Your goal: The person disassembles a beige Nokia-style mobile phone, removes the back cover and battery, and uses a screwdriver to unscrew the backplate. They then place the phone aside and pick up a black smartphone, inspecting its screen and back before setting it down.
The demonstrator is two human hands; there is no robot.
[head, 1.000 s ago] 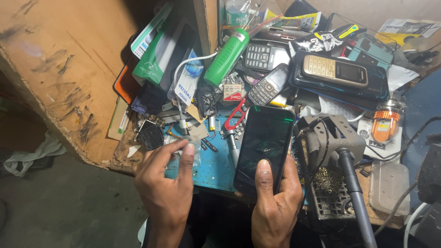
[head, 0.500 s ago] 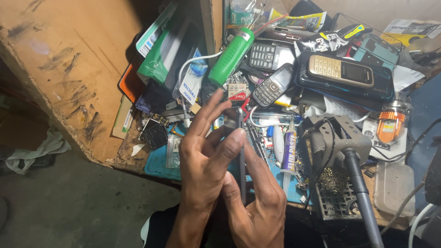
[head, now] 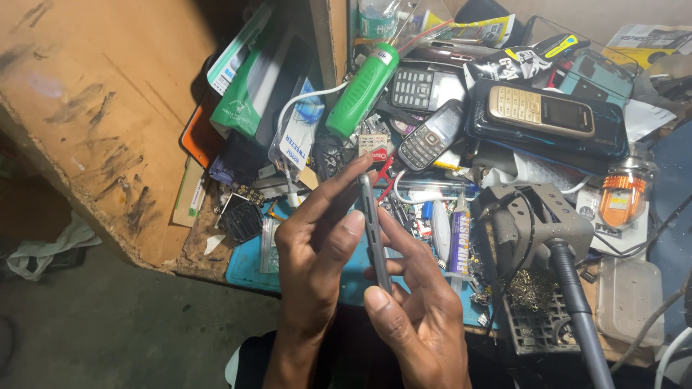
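Observation:
Both hands hold a slim dark smartphone (head: 373,229) turned on edge, so only its thin grey side faces me. My left hand (head: 315,256) presses its fingers along the phone's left face, fingertips reaching the top end. My right hand (head: 412,306) cups the phone from the right, thumb at its lower end. They hover above a blue work mat (head: 249,263) at the front of a cluttered bench.
A soldering iron stand (head: 537,230) with a dark handle sits right of my hands. A glue tube (head: 460,234) lies beside them. Behind are a green cylinder (head: 362,90), several keypad phones (head: 431,137) and cables. A wooden panel (head: 101,108) rises at left.
The phone lay flat, screen up, under my right hand one second ago. Both hands have lifted it and turned it on edge, with the left hand now closed against it.

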